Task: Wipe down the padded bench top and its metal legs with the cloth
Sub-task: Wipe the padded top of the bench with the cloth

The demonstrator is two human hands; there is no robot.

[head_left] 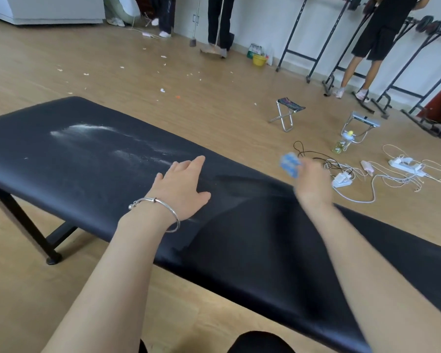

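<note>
Dark-clad knees (260, 342) seen at bottom edge | left hand (181, 189) laid flat, fingers straight, on padded bench top (265, 238) | blue cloth (289, 164) pinched in blurred right hand (312, 182), raised over far edge, off the padding | white dust (87, 129) beyond left hand unwiped; right stretch looks clean; metal legs (23, 220) judged pending.

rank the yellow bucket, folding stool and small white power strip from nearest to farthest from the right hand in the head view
1. small white power strip, just right of the right hand.
2. folding stool, farther back, slightly left.
3. yellow bucket, farthest back, further left.
</note>
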